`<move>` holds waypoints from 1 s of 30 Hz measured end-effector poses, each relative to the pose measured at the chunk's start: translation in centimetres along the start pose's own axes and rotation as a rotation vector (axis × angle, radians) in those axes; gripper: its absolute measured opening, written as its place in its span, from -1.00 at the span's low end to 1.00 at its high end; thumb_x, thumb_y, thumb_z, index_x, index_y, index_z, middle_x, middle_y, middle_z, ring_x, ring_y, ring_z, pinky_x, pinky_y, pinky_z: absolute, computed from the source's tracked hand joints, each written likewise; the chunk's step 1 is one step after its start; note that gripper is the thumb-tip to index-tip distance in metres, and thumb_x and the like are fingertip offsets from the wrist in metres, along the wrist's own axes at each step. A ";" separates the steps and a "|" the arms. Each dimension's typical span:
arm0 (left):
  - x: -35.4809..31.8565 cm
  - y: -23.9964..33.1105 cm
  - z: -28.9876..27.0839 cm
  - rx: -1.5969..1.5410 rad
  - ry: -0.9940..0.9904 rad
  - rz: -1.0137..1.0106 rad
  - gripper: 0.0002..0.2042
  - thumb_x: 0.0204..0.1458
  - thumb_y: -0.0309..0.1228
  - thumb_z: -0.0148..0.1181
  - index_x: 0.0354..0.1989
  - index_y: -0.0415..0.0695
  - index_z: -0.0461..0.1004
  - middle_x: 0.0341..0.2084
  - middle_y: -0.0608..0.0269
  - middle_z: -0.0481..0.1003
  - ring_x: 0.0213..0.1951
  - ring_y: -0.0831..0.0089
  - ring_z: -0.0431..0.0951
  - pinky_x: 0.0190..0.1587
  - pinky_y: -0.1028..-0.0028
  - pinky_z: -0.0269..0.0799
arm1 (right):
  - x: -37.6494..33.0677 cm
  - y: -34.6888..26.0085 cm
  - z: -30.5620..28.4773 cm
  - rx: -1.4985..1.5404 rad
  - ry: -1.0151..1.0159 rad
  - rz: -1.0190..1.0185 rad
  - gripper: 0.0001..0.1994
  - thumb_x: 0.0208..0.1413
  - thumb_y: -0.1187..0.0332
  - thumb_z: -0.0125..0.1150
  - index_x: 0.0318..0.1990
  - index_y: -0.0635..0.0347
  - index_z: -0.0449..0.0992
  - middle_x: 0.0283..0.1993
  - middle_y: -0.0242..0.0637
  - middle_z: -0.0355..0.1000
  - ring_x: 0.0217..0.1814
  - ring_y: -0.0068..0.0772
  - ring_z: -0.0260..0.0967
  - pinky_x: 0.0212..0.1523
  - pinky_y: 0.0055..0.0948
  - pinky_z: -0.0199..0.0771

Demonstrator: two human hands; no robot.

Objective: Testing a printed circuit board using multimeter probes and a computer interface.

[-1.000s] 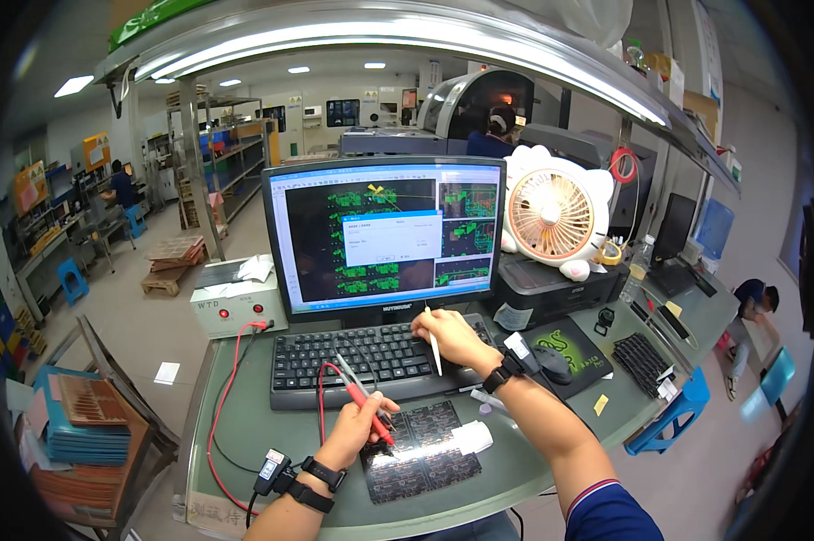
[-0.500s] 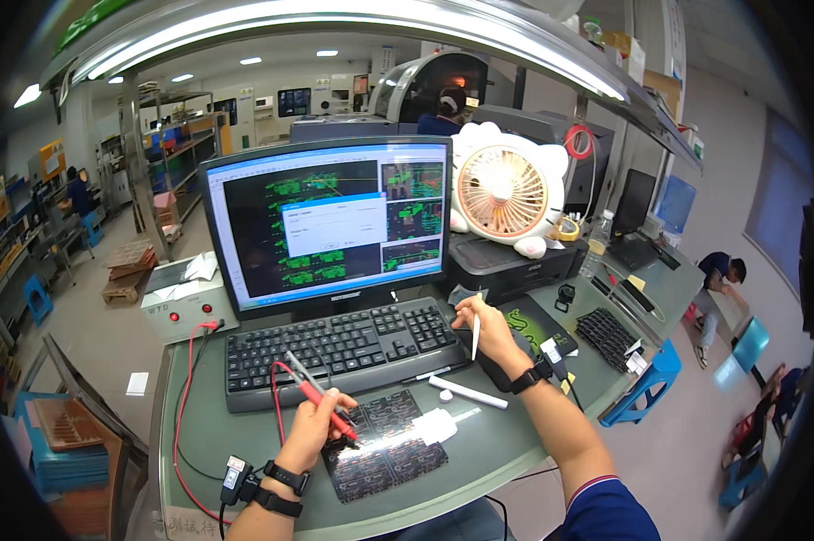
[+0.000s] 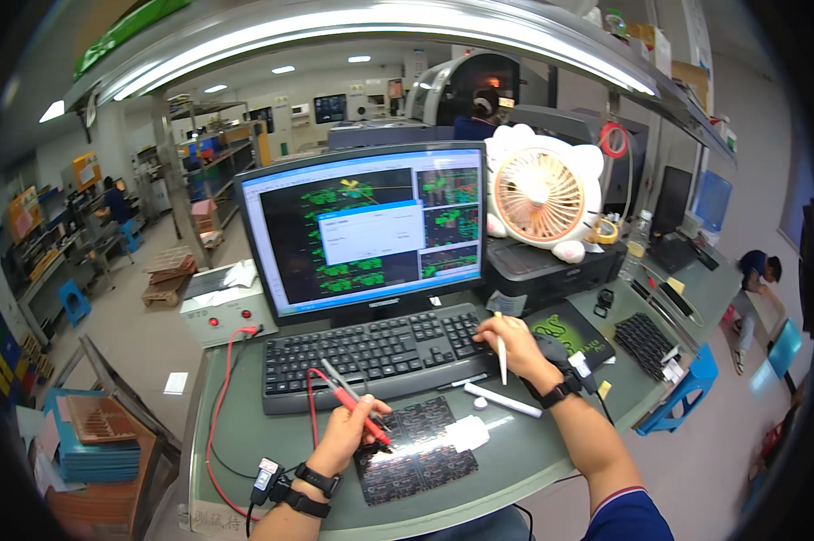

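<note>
My left hand (image 3: 348, 431) is closed around a red test probe (image 3: 369, 418), its tip pointing down at a dark printed circuit board panel (image 3: 416, 478) on the desk. A slim grey stick (image 3: 337, 372) also rises from this grip; its kind is unclear. My right hand (image 3: 517, 350) rests at the right end of a black keyboard (image 3: 371, 353), fingers by the number keys. Held in it is a slim white pen-like stick (image 3: 502, 358), pointing down. On the panel's right edge lies a white patch (image 3: 467, 435).
A monitor (image 3: 371, 230) stands behind the keyboard, beside a grey box (image 3: 227, 311) with red-plugged leads. A white fan (image 3: 540, 194) sits on a black printer (image 3: 551, 270). Nearby lie a white tube (image 3: 504, 400), a mouse (image 3: 551, 347) and a mouse pad (image 3: 574, 326). People work farther off.
The whole view has shifted, so the scene appears farther right. My right hand has come down onto the keyboard's number keys. My left hand keeps the probe over the panel.
</note>
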State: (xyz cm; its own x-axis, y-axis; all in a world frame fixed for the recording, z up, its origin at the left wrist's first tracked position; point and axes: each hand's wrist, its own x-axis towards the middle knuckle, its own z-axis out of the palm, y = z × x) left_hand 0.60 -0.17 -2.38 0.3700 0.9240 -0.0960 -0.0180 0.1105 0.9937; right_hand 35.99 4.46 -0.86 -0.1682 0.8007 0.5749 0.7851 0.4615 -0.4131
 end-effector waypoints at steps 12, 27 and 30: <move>-0.4 -0.1 -0.4 -0.038 -0.012 0.002 -0.57 0.30 -0.08 -0.12 -0.20 -0.20 0.55 -0.58 0.36 0.46 -0.56 0.68 0.39 -0.46 0.67 0.31 | -1.7 -1.8 0.0 0.055 0.110 0.186 -0.88 0.23 0.40 0.05 -0.13 0.16 0.41 -0.32 -0.12 0.58 -0.24 -0.01 0.55 -0.30 -0.20 0.50; 0.1 1.0 -0.6 -0.161 -0.055 0.049 -0.74 0.17 -0.31 0.19 -0.05 -0.18 0.47 -0.41 0.30 0.52 -0.42 0.64 0.48 -0.31 0.61 0.47 | -1.3 -0.7 0.3 0.028 0.107 0.185 -0.88 0.21 0.36 0.09 -0.13 0.09 0.45 -0.32 -0.19 0.59 -0.26 -0.03 0.55 -0.29 -0.21 0.50; -0.1 1.2 -0.5 -0.176 -0.026 0.054 -0.80 0.16 -0.38 0.16 -0.12 -0.20 0.44 -0.42 0.29 0.48 -0.41 0.59 0.49 -0.33 0.54 0.49 | -1.4 -1.3 -0.1 0.035 0.094 0.189 -0.88 0.21 0.37 0.09 -0.13 0.10 0.44 -0.32 -0.17 0.59 -0.25 -0.03 0.55 -0.29 -0.22 0.50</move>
State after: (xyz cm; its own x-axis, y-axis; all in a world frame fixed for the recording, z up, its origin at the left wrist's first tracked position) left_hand 0.05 0.09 -1.19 0.3878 0.9209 -0.0393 -0.1996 0.1255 0.9718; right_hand 35.26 2.77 -1.07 0.0378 0.8359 0.5475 0.7759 0.3208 -0.5433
